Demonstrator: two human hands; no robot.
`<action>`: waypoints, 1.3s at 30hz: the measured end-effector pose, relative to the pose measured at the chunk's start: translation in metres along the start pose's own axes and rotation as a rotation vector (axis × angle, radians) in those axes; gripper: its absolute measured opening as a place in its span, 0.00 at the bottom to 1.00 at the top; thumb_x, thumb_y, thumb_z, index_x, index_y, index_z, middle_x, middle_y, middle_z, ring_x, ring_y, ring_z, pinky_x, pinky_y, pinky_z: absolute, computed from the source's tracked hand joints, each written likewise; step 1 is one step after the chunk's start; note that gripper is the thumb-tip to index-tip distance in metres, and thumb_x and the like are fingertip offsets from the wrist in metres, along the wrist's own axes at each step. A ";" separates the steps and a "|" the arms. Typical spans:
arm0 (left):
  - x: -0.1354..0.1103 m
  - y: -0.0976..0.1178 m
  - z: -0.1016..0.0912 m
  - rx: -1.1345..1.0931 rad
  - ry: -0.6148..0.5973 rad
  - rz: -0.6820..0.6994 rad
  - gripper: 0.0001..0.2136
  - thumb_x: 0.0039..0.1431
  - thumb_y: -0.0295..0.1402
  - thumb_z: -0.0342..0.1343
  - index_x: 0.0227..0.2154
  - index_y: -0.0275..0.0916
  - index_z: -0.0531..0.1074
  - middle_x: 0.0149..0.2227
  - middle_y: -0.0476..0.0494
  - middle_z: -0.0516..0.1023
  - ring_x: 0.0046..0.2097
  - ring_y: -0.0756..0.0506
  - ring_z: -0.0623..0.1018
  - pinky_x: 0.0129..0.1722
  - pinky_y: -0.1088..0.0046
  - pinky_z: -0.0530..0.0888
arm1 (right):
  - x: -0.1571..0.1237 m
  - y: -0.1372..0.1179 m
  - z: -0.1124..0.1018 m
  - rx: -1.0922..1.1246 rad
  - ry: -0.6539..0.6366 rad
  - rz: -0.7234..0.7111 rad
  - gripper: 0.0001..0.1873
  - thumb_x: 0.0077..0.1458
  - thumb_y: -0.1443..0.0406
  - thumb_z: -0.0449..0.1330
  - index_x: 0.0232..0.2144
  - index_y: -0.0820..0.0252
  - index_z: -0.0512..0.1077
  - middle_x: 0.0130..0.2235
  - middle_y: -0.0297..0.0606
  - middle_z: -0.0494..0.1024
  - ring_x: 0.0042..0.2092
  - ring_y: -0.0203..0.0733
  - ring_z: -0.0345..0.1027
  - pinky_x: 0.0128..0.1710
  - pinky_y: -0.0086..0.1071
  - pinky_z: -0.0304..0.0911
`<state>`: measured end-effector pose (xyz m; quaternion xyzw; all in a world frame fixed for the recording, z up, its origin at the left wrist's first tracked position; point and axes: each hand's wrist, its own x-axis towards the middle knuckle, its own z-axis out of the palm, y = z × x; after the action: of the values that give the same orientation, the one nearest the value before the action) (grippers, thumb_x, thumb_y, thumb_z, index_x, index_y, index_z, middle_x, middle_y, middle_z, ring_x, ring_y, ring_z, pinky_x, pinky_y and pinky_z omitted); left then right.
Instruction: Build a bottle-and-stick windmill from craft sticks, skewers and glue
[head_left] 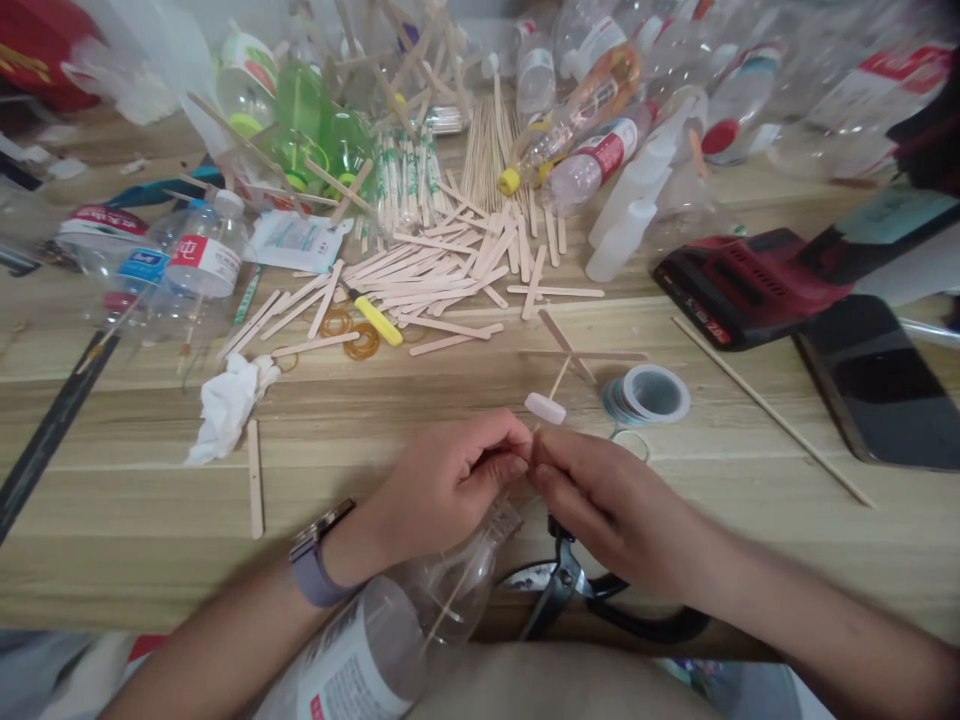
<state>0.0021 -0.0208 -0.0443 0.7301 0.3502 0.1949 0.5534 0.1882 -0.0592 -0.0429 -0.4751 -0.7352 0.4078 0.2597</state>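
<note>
My left hand (469, 478) and my right hand (600, 490) meet at the fingertips, both pinched closed. What lies between the fingers is hidden. Just beyond them is a thin wooden stick (559, 380) with a pale oblong piece (545, 408) on it and crossed craft sticks (570, 352) at its far end. Below my left hand, a clear plastic bottle (457, 590) rests near my lap, with a thin stick visible inside. Black-handled scissors (566, 578) lie open under my right hand.
A roll of tape or wire (645, 393), a phone (885, 380) and a red-black power tool (750, 285) are to the right. Craft sticks (442, 270) are heaped beyond my hands, by a yellow-handled tool (377, 318). Crumpled tissue (229, 405) lies left; plastic bottles (300, 120) crowd the back.
</note>
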 end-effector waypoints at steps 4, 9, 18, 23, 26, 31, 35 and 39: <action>0.003 -0.004 0.000 -0.087 0.022 -0.050 0.04 0.65 0.28 0.50 0.32 0.40 0.65 0.28 0.55 0.67 0.31 0.51 0.66 0.32 0.74 0.62 | 0.002 0.007 0.002 0.134 0.006 0.092 0.12 0.59 0.67 0.47 0.23 0.55 0.55 0.22 0.27 0.59 0.23 0.33 0.52 0.23 0.29 0.49; 0.006 -0.010 -0.001 -0.369 -0.011 -0.059 0.05 0.66 0.31 0.49 0.33 0.40 0.62 0.27 0.55 0.65 0.30 0.52 0.65 0.30 0.75 0.63 | 0.003 0.009 0.001 0.287 -0.021 0.186 0.14 0.62 0.64 0.47 0.23 0.55 0.57 0.21 0.26 0.59 0.22 0.33 0.51 0.23 0.30 0.51; 0.004 -0.001 0.001 0.028 -0.050 -0.067 0.06 0.63 0.25 0.49 0.30 0.40 0.65 0.28 0.54 0.68 0.31 0.50 0.67 0.32 0.74 0.62 | -0.001 0.010 0.009 -0.104 -0.078 0.031 0.07 0.59 0.68 0.45 0.29 0.56 0.59 0.28 0.37 0.70 0.29 0.40 0.63 0.29 0.33 0.59; 0.002 0.004 0.004 0.093 -0.032 -0.068 0.07 0.62 0.23 0.48 0.30 0.40 0.65 0.28 0.54 0.69 0.31 0.50 0.68 0.31 0.74 0.62 | -0.003 0.011 0.011 -0.148 -0.070 0.042 0.06 0.57 0.69 0.47 0.30 0.57 0.61 0.29 0.40 0.72 0.29 0.42 0.66 0.29 0.34 0.59; 0.000 0.004 0.004 0.114 -0.023 -0.063 0.07 0.62 0.23 0.48 0.30 0.40 0.65 0.29 0.53 0.70 0.32 0.50 0.68 0.32 0.74 0.62 | -0.002 0.011 0.011 -0.134 -0.066 0.034 0.05 0.57 0.69 0.47 0.30 0.57 0.61 0.29 0.39 0.72 0.30 0.42 0.66 0.30 0.34 0.59; 0.002 -0.004 0.000 -0.204 0.017 -0.090 0.05 0.66 0.31 0.48 0.32 0.40 0.63 0.26 0.55 0.65 0.28 0.51 0.64 0.29 0.75 0.60 | 0.003 0.010 0.003 0.177 0.016 0.081 0.14 0.61 0.64 0.50 0.23 0.56 0.58 0.22 0.27 0.59 0.24 0.33 0.52 0.23 0.28 0.50; 0.004 -0.012 0.000 -0.630 -0.008 -0.097 0.08 0.68 0.36 0.51 0.34 0.41 0.60 0.26 0.55 0.66 0.24 0.53 0.60 0.24 0.77 0.56 | 0.004 0.010 -0.003 0.635 0.004 0.171 0.20 0.63 0.52 0.53 0.25 0.57 0.61 0.21 0.24 0.57 0.20 0.29 0.47 0.19 0.26 0.45; 0.005 -0.016 0.002 -0.759 -0.041 -0.069 0.10 0.67 0.39 0.52 0.34 0.41 0.59 0.27 0.52 0.71 0.24 0.53 0.58 0.23 0.77 0.54 | 0.002 0.011 0.000 0.768 -0.032 0.198 0.22 0.61 0.47 0.55 0.26 0.57 0.62 0.22 0.25 0.58 0.21 0.29 0.48 0.18 0.26 0.44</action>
<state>0.0014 -0.0161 -0.0606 0.4648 0.2661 0.2773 0.7977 0.1925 -0.0549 -0.0519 -0.4058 -0.4839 0.6833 0.3665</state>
